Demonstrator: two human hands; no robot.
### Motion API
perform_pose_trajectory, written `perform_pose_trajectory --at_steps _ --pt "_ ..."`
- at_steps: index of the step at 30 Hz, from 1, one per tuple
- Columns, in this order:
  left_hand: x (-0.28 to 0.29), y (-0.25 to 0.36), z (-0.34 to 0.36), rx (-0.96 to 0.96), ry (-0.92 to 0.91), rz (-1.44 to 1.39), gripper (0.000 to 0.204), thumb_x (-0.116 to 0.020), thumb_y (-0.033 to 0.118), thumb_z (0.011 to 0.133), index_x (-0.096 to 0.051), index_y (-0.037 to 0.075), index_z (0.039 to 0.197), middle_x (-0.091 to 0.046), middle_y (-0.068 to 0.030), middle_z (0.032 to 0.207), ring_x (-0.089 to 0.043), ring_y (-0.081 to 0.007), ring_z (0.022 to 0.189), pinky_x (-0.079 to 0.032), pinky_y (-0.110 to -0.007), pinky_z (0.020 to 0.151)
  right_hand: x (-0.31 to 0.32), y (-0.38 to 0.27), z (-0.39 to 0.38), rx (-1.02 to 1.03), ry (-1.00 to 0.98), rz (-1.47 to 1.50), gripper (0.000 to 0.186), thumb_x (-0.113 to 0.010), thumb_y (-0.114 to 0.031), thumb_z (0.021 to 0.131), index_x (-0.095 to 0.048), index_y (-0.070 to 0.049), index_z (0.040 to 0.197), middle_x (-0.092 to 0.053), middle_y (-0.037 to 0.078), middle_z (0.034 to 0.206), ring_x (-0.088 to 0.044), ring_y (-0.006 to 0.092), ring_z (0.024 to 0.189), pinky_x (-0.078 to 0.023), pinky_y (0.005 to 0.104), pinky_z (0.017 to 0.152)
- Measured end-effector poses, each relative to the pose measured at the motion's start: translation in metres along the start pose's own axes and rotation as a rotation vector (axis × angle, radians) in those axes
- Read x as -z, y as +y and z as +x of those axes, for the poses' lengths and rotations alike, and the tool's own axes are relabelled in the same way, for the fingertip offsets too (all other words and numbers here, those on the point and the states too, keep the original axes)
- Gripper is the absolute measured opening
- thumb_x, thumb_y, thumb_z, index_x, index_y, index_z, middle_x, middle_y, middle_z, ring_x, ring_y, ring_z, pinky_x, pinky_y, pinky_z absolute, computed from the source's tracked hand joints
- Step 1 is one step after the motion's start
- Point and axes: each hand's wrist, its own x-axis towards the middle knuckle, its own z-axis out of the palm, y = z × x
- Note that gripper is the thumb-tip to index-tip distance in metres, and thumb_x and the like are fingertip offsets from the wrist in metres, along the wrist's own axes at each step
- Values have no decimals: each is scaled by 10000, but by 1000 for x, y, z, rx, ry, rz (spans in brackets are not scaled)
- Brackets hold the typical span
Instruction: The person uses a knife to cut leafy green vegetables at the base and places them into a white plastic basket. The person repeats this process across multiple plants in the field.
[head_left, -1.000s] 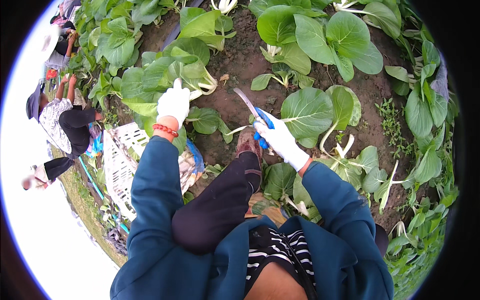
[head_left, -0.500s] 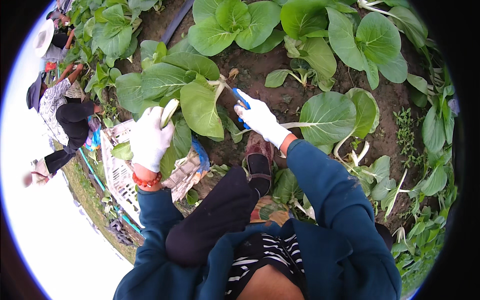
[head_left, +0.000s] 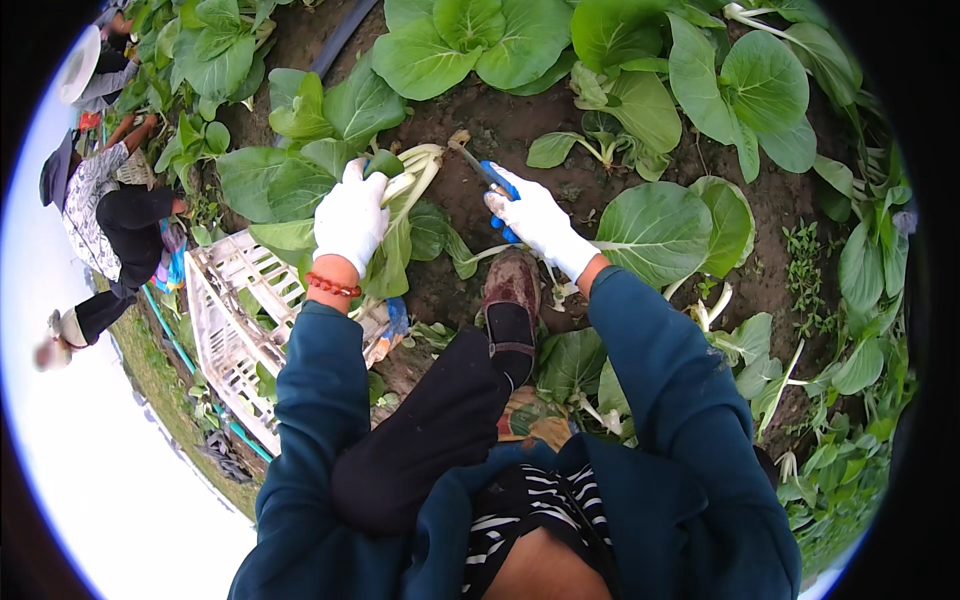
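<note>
My left hand [head_left: 350, 215], in a white glove, is closed around a leafy green plant. Its pale stems [head_left: 412, 172] stick out past my fingers toward the right, and broad leaves [head_left: 262, 182] spread left of the hand. My right hand [head_left: 540, 222], gloved too, grips a blue-handled cutting tool [head_left: 468, 157]. The narrow metal blade points up and left, a little apart from the stem base. My fingers cover much of the handle, so I cannot tell whether it is a knife or shears. A small withered brown leaf [head_left: 459, 137] lies by the blade tip.
Rows of leafy greens [head_left: 655, 228] grow in brown soil [head_left: 500, 120]. A white plastic crate [head_left: 235, 310] stands at my left, near my shoe [head_left: 512, 300]. Cut stalks [head_left: 712, 305] lie on the right. Other people [head_left: 100, 200] are among the plants at far left.
My left hand has moved right and up, and the pale stems in its grip have swung into view. My right hand and tool have shifted slightly right, away from the stem base.
</note>
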Motion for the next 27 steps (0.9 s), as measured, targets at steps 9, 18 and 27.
perform_pose_trajectory --at_steps 9,18,27 --pt "-40 -4 -39 10 152 -98 362 -725 161 766 -644 158 1118 -564 -99 1318 -656 -300 940 -551 -413 792 4 -6 27 -32 -173 -67 584 -524 -206 998 -354 -73 1541 -539 -31 850 -481 72 680 -447 234 594" --pt "-47 -3 -44 12 170 -145 352 -727 158 749 -652 150 1093 -592 -105 1250 -651 -299 905 -541 -407 784 -13 13 50 81 -86 -453 555 -529 -270 964 -450 -88 1483 -574 65 767 -534 183 681 -468 336 633" --pt "-56 -12 -39 51 166 -201 333 -736 170 756 -656 138 1077 -599 -122 1199 -654 -319 918 -542 -423 774 -42 12 62 21 -20 -862 548 -473 -297 1006 -362 -182 1531 -684 182 969 -654 361 861 -519 456 791"
